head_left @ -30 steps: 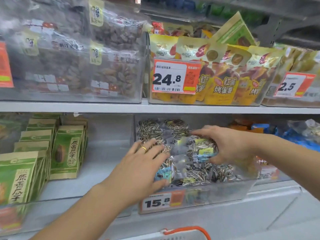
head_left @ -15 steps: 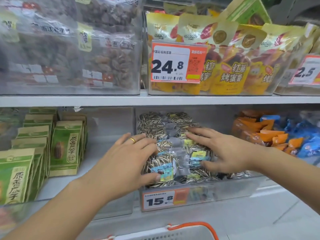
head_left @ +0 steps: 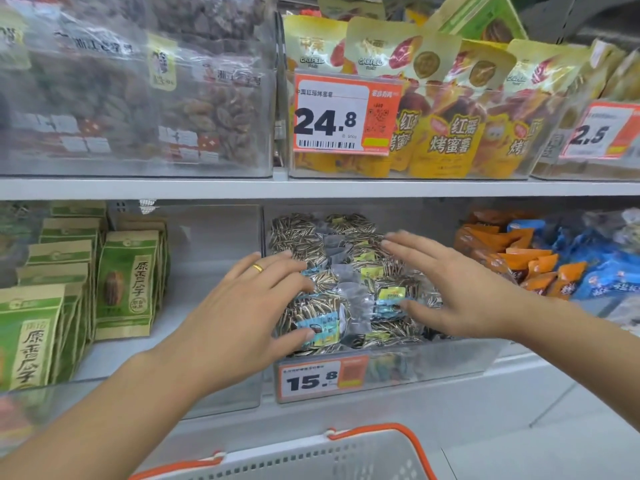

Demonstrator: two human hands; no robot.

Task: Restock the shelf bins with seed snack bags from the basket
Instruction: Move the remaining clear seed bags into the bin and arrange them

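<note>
Both hands (head_left: 242, 317) (head_left: 460, 289) seemingly press seed bags (head_left: 346, 292) in bin (head_left: 450, 358).

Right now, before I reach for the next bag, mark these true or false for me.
1. Both hands lie flat on the clear bags of striped sunflower seeds in the transparent plastic bin. True: left hand and right hand show straight fingers.
2. That bin's orange price tag reads 24.8. False: it reads 15.8.
3. The green paper seed pouches stand left of the bin. True.
4. The left hand wears no ring. False: a gold ring shows.
5. The grey basket with orange handles sits on the upper shelf. False: it is below the hands.
</note>
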